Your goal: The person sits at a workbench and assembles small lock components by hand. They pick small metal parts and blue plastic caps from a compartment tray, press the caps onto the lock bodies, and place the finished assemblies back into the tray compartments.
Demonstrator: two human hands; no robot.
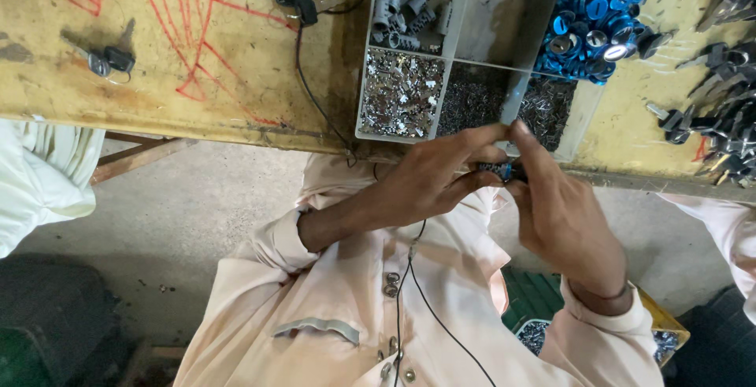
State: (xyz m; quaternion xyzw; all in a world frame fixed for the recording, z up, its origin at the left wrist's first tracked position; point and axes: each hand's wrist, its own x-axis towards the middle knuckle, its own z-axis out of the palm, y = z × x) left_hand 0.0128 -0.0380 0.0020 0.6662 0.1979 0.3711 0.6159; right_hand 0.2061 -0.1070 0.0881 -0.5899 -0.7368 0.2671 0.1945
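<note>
— Cylinder, small dark metal one, pinched between both hands just off the table's near edge, over the lap.

— Which hand's got it?

— Both. Left hand w/ fingers curled shut round it, thumb on top. Right hand closes on the other end, forefinger pointing up at the tray.

— Tray's where?

— On the table at the near edge, right by the hands. Grey, w/ compartments: silver bits near-left, dark springs beside them, barrels far-left, one far compartment bare.

— Anything else?

— Blue caps heaped at the tray's right side. Black-headed keys towards the table's right edge. Key pair near the left edge, well apart. Cable runs off the near edge.
</note>
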